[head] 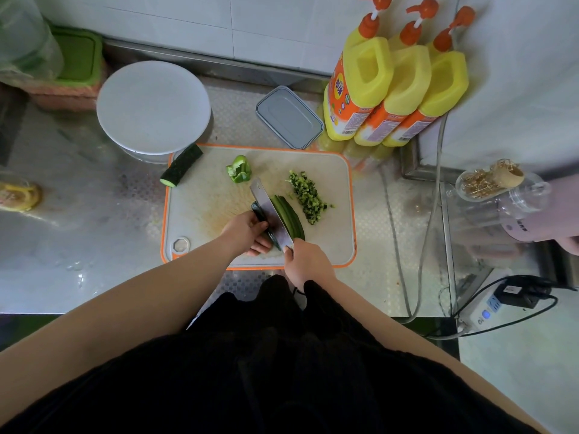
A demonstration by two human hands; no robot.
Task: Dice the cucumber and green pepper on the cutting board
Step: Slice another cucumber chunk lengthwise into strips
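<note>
Roughly a third done: diced cucumber pile (308,198) sits on the cutting board (332,245). Left hand (247,231) grips the cucumber piece (261,214), right hand (305,261) clamps the knife (271,211) mid-slicing (slabs (289,217) beside it). Spare cucumber chunk (181,166) and green pepper (239,169) untouched.

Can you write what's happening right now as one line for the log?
step: slicing cucumber | left hand: holds cucumber piece | right hand: grips knife | diced cucumber: piled | green pepper: uncut

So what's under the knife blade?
The knife stands on a cucumber piece that the left hand holds; cut slices lie right of it. The cut itself is hidden.
</note>
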